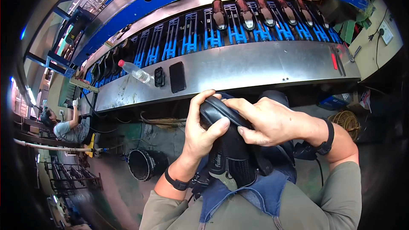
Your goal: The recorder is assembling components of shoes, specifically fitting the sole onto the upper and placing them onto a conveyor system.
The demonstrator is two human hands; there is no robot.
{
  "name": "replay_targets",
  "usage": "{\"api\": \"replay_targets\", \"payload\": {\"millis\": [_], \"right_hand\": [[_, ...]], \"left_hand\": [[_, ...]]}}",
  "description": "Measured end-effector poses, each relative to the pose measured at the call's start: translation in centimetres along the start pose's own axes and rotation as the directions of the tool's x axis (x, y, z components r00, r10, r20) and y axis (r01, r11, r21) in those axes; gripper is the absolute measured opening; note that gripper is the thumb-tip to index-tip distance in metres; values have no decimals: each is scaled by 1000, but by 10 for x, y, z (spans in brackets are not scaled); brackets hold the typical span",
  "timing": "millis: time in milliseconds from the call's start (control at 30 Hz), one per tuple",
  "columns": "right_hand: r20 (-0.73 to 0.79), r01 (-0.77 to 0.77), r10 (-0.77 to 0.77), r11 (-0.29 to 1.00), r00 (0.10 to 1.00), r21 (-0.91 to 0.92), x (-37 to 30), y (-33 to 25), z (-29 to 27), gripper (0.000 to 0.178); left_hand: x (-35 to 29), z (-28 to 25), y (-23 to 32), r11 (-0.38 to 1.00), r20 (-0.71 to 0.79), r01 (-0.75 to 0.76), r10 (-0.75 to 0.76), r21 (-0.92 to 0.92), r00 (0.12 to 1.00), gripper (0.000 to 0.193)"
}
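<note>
A black shoe [232, 155] with a perforated, textured upper rests against my blue apron [264, 196], its heel end toward me. Its toe, edged by a smooth dark sole [221, 110], points away toward the bench. My left hand [201, 130] wraps the toe from the left, with the thumb pressed on top. From the right, my right hand [270, 121] grips the sole's edge, fingers and thumb pinching near the toe. A grey tab-like piece [228, 182] shows at the heel. The underside of the shoe is hidden. Black straps circle both my wrists.
Ahead runs a steel bench ledge [255, 64] carrying a bottle [135, 72], a phone [177, 77], a small black case [159, 77] and red-handled tool [334, 59]. Beyond it, blue racks [189, 36] bear several shoes [246, 15]. A black bucket [142, 165] and a co-worker [70, 127] are left.
</note>
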State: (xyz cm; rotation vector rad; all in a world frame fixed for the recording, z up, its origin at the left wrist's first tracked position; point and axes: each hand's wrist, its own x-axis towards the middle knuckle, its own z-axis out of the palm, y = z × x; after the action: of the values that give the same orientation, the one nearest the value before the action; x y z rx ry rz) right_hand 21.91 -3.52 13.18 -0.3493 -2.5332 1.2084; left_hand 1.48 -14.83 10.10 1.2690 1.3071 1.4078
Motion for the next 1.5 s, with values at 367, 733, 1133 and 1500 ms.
{"api": "replay_targets", "payload": {"millis": [367, 733, 1133, 1500], "right_hand": [[-90, 17, -34, 981, 995, -192, -5, -6, 18, 60], [-288, -153, 71, 950, 955, -273, -71, -3, 99, 72], [-311, 357, -410, 909, 857, -216, -20, 26, 47, 86], [-56, -358, 764, 365, 643, 859, -4, 167, 40, 46]], "left_hand": [[5, 12, -16, 995, 20, 70, -69, -64, 997, 81], [14, -8, -114, 716, 148, 296, -263, -632, 953, 62], [63, 7, -164, 496, 388, 786, -686, -369, 615, 61], [71, 49, -135, 701, 62, 541, -584, -465, 809, 40]]}}
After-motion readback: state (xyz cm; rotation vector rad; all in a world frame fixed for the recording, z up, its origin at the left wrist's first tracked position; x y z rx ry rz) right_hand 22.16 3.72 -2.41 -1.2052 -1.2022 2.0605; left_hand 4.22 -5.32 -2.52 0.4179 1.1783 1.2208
